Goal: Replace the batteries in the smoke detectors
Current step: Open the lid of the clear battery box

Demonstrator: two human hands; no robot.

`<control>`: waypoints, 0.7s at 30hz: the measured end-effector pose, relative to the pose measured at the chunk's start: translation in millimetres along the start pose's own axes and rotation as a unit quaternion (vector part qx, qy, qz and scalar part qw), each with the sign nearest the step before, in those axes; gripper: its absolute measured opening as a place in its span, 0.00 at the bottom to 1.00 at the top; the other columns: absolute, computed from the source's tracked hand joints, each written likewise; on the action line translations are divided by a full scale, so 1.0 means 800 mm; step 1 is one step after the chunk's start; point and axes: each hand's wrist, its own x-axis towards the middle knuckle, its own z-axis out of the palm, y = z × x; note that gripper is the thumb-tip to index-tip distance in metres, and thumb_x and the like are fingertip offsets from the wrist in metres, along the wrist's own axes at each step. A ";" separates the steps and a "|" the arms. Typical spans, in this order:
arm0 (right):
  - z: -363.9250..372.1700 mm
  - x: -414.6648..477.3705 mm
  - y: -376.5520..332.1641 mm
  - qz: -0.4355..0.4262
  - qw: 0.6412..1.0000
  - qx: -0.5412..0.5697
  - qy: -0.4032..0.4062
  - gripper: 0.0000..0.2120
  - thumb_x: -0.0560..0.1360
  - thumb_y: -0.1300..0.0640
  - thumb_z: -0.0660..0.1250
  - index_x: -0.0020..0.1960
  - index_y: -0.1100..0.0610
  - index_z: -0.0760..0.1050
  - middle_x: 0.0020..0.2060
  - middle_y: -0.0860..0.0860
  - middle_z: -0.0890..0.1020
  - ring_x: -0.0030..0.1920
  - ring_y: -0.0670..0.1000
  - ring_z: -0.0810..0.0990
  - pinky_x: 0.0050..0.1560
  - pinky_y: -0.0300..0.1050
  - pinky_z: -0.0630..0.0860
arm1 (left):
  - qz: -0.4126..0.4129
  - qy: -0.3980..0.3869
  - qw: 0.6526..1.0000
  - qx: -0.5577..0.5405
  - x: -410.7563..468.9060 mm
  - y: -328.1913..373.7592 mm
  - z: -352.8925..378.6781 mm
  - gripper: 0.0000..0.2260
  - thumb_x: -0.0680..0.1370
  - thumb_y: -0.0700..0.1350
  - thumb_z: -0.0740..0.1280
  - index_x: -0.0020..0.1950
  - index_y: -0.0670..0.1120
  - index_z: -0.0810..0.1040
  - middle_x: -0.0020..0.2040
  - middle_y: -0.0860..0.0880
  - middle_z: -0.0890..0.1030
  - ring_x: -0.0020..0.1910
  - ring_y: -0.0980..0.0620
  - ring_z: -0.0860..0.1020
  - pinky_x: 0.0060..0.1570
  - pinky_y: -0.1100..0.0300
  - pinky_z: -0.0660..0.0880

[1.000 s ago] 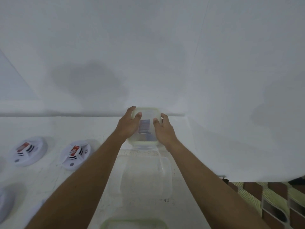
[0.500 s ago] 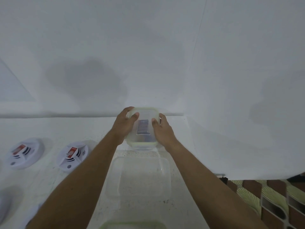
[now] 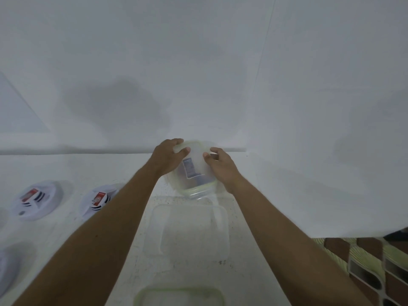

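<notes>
Small clear container (image 3: 194, 175) with a green-rimmed lid, held tilted. It is grasped on its left side by the left hand (image 3: 167, 157) and on its right side by the right hand (image 3: 223, 166), with fingers curled over the lid. A blurred labelled item is seen inside. An open clear tub (image 3: 154, 230) lies just nearer than the container. Two smoke detectors (image 3: 36, 203) (image 3: 97, 200) lie on the table (image 3: 66, 168), well to the container's left.

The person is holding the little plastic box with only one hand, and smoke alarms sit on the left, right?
No, both hands hold it: the head view shows the left hand and right hand gripping the plastic box. The smoke alarms do sit on the left.
</notes>
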 end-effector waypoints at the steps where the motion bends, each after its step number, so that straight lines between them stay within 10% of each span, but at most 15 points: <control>1: 0.001 -0.004 0.001 0.004 1.000 0.008 0.014 0.21 0.82 0.48 0.63 0.73 0.53 0.68 0.64 0.50 0.77 0.61 0.50 0.76 0.61 0.44 0.72 | -0.005 0.006 1.000 0.010 0.000 -0.001 -0.003 0.23 0.80 0.55 0.64 0.72 0.45 0.71 0.69 0.45 0.74 0.68 0.45 0.71 0.62 0.57 0.65; 7: 0.001 -0.026 0.010 0.023 0.997 0.034 0.064 0.15 0.82 0.49 0.61 0.66 0.53 0.72 0.58 0.47 0.78 0.53 0.46 0.76 0.47 0.40 0.70 | -0.046 -0.021 0.999 0.018 -0.010 -0.011 -0.018 0.32 0.77 0.61 0.64 0.78 0.52 0.61 0.73 0.45 0.69 0.69 0.44 0.69 0.65 0.50 0.70; 11: -0.010 -0.037 0.017 0.041 0.996 0.055 0.058 0.13 0.82 0.51 0.59 0.65 0.52 0.71 0.53 0.44 0.76 0.51 0.45 0.75 0.45 0.39 0.71 | -0.121 -0.046 0.991 -0.034 -0.025 -0.012 -0.031 0.34 0.74 0.63 0.69 0.75 0.49 0.66 0.70 0.44 0.72 0.47 0.47 0.81 0.41 0.54 0.83; 14: -0.017 -0.040 0.022 0.062 0.994 0.055 0.066 0.13 0.81 0.52 0.59 0.64 0.54 0.71 0.55 0.47 0.75 0.54 0.49 0.74 0.53 0.45 0.72 | -0.173 -0.068 0.980 -0.076 -0.038 -0.020 -0.035 0.32 0.70 0.64 0.72 0.63 0.41 0.76 0.51 0.44 0.81 0.35 0.45 0.85 0.43 0.51 0.83; 17: -0.020 -0.042 0.024 0.040 0.994 0.047 0.093 0.07 0.79 0.55 0.63 0.45 0.58 0.70 0.39 0.48 0.71 0.40 0.49 0.69 0.38 0.43 0.65 | -0.179 -0.055 0.976 -0.108 -0.050 -0.033 -0.033 0.32 0.65 0.68 0.73 0.43 0.38 0.76 0.39 0.46 0.81 0.31 0.47 0.82 0.45 0.53 0.82; 21: -0.022 -0.046 0.016 0.028 0.989 0.037 0.142 0.17 0.77 0.49 0.72 0.60 0.56 0.74 0.51 0.48 0.75 0.52 0.48 0.75 0.50 0.40 0.69 | -0.162 0.002 0.985 -0.056 -0.068 -0.026 -0.031 0.32 0.65 0.70 0.72 0.32 0.48 0.58 0.31 0.50 0.62 0.29 0.52 0.63 0.33 0.58 0.61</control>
